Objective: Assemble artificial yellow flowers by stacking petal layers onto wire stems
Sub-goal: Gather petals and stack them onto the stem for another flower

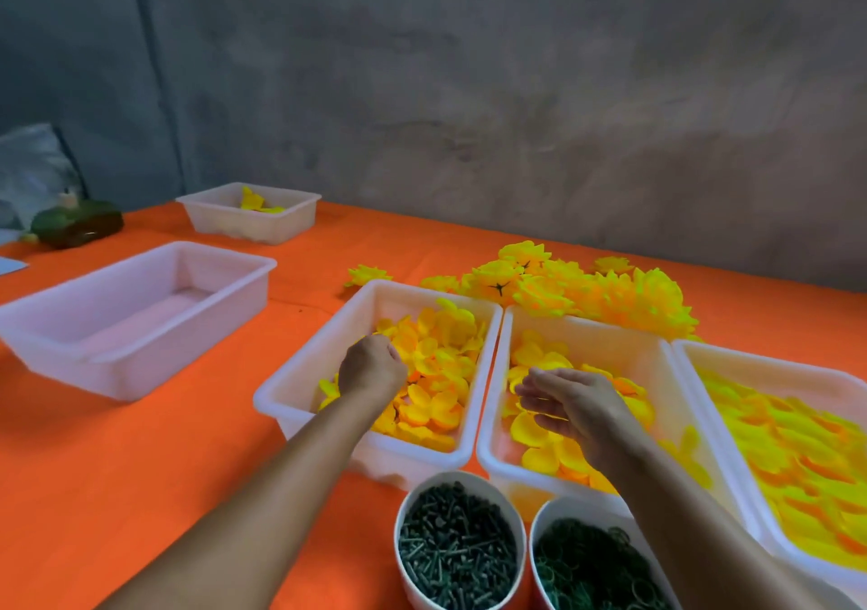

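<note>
My left hand (pixel 373 365) is down in the left petal bin (pixel 300 375), fingers curled into the heap of yellow petal layers (pixel 436 370); whether it has pinched one already I cannot tell, since the fingertips are hidden behind the knuckles. My right hand (pixel 574 405) hovers over the middle bin (pixel 492 422), fingers relaxed and spread, holding nothing.

The petals look like thin cupped fabric: nearly weightless, soft, and inclined to nest and cling together, so I expect two or three to lift at once. I judge the best hold is a light pinch at the rim of one cup, peeling it off its neighbours, leaving the centre free for threading.

The stem pieces sit in the near cup (pixel 457 544), dark, stiff and small; beside it a second cup (pixel 591 567) holds green rings. Finished flowers (pixel 563 288) lie piled on the orange desk (pixel 140 459) behind the bins.
</note>
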`<state>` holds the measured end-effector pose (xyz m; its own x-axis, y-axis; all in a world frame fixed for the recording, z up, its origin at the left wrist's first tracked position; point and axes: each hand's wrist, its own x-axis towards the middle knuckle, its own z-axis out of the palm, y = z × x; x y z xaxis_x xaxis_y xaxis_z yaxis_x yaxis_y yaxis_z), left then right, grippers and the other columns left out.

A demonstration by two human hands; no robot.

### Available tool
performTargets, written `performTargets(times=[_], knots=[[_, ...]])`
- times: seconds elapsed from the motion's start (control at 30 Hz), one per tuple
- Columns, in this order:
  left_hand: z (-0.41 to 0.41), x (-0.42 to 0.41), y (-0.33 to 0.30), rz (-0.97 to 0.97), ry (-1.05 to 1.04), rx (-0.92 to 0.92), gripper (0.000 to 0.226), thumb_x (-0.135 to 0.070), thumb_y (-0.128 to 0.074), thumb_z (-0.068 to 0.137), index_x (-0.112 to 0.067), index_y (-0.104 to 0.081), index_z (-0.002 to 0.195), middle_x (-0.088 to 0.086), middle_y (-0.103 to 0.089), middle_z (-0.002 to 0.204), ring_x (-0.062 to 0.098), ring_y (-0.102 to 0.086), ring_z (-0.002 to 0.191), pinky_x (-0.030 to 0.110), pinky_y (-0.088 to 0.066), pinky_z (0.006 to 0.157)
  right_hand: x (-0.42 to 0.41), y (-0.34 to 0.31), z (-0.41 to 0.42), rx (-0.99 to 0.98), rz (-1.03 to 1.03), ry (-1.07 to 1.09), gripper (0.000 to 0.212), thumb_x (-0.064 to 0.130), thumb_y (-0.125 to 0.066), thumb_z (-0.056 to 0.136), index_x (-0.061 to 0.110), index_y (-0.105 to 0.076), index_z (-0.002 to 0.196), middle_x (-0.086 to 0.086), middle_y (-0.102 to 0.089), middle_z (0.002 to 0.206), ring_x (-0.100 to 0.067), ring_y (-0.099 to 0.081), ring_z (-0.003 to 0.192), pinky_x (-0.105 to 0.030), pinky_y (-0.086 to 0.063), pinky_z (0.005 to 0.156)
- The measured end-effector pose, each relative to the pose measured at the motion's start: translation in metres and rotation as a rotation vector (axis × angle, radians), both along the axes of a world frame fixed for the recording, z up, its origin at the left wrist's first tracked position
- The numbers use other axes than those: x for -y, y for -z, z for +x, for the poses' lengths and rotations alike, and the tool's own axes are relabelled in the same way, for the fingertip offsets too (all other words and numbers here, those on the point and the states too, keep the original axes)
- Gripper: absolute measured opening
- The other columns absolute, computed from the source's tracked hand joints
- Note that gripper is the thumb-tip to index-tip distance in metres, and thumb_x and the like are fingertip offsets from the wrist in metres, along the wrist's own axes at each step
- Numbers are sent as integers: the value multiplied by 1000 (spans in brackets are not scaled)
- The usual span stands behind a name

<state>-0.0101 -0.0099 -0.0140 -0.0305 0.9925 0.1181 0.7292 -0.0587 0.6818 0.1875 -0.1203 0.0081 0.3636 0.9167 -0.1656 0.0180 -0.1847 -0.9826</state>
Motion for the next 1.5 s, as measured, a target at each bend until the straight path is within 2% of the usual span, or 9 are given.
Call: performTargets(times=[0.3,0.53,0.63,0.83,0.93,1.07,1.2,1.3,1.5], knots=[[37,-25,6,-161,235,-675,55,-46,-74,76,-16,-57,118,4,-59,126,25,-56,119,33,-48,85,-33,7,-9,85,81,-48,21,23,-61,91,8,-70,80,-6,-74,83,-13,-67,72,-27,-49,65],[39,-33,17,-124,245,-686,49,-45,-77,73,-16,-62,111,5,-62,122,24,-57,116,32,-47,83,-51,4,-9,283,186,-108,21,18,-62,89,4,-72,76,-14,-72,82,-13,-61,69,-23,-44,61],[35,-32,16,-107,195,-570,40,-37,-78,73,-17,-68,105,5,-66,116,24,-60,111,33,-50,82,-61,1,-17,475,240,-151,19,21,-67,86,4,-74,81,-14,-72,85,-13,-61,75,-28,-44,67],[20,-30,9,4,116,-30,17,-29,-78,75,-14,-68,77,8,-71,88,24,-64,87,28,-45,69,-77,8,-29,691,212,-173,29,25,-70,84,11,-70,109,-4,-68,115,-15,-60,109,-28,-45,89],[20,-28,6,74,114,364,14,-19,-77,76,-11,-66,75,13,-67,76,25,-65,68,32,-50,63,-79,15,-29,677,222,-110,43,27,-70,83,10,-62,122,-6,-63,124,-19,-59,113,-33,-47,93],[24,-22,2,108,243,693,15,-10,-75,77,-12,-62,70,7,-61,62,8,-54,47,18,-40,44,-80,20,-23,516,255,-76,43,25,-67,86,4,-60,123,-8,-63,119,-21,-62,107,-37,-50,93],[29,-21,0,33,327,856,11,-4,-73,77,-9,-66,71,1,-62,55,8,-53,47,19,-45,45,-82,22,-21,269,341,-79,7,11,-69,84,9,-71,90,-5,-70,84,-13,-67,79,-23,-53,72],[32,-21,-2,-117,356,1022,9,0,-68,79,-9,-68,75,-3,-67,58,6,-60,54,17,-52,52,-81,21,-16,124,382,-85,9,4,-67,84,12,-68,81,8,-67,63,1,-61,58,-10,-45,54],[34,-17,2,-46,396,822,15,7,-71,75,-4,-62,75,10,-59,64,13,-58,56,20,-53,52,-80,23,-19,85,419,-140,6,9,-67,85,7,-71,88,-11,-70,82,-17,-63,73,-31,-50,67]])
